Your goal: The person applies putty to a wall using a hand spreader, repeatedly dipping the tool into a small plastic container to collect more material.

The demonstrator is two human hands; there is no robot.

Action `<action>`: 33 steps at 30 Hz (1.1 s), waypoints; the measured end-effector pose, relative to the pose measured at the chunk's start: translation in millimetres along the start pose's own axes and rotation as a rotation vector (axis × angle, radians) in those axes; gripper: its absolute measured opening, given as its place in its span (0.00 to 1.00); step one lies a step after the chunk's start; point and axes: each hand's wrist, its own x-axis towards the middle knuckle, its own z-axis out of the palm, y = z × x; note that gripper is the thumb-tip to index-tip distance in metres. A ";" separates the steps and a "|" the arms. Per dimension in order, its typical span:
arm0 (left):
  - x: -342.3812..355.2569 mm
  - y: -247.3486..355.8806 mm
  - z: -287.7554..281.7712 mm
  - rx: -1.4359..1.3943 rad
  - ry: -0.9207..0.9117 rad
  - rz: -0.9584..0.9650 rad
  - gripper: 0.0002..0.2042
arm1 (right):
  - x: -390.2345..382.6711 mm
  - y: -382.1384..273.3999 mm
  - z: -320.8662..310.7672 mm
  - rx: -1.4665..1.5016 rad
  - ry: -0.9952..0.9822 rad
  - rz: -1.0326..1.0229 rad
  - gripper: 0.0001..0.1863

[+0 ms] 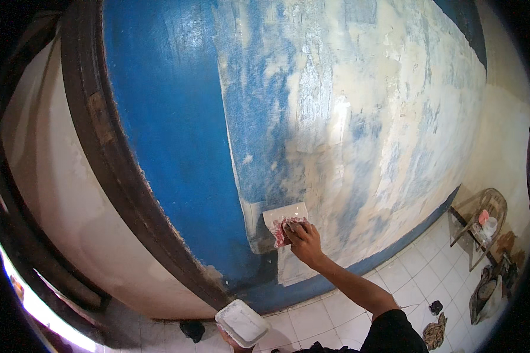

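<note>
My right hand (305,241) grips a wide putty knife (284,214) smeared with pale filler and reddish marks. Its blade lies against the lower part of the wall, at the left border of the coated area. Pale filler (388,100) covers much of the wall in uneven, streaky patches, with blue showing through. To the left, a strip of blue paint (171,100) is bare of filler. Low and near my body, my left hand (226,337) holds a white rectangular tub (222,316) of whitish filler; most of that hand is hidden beneath it.
A dark wooden frame (103,117) edges the wall on the left. At the right stands a chair (499,203) with small items on its seat. White floor tiles (330,307) run below, with a crumpled brown cloth (434,333), a sack (484,293) and a black bundle (192,330).
</note>
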 end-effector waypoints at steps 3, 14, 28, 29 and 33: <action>-2.0 3.8 -3.4 0.002 0.006 0.007 0.40 | 21.5 1.0 -12.4 0.051 0.048 -0.015 0.25; 3.5 2.3 1.8 -0.014 -0.010 -0.010 0.40 | 323.9 16.2 -124.8 -0.117 0.541 -0.331 0.24; 5.7 -3.4 9.2 -0.013 -0.030 -0.026 0.40 | 114.9 6.8 -34.3 -0.078 0.036 -0.237 0.22; 6.3 -3.0 9.8 -0.010 -0.033 -0.021 0.40 | 109.7 1.6 -42.1 -0.021 -0.137 -0.164 0.25; 3.4 2.4 8.0 0.001 -0.032 -0.012 0.40 | 167.6 1.1 -85.1 0.025 -0.014 -0.197 0.24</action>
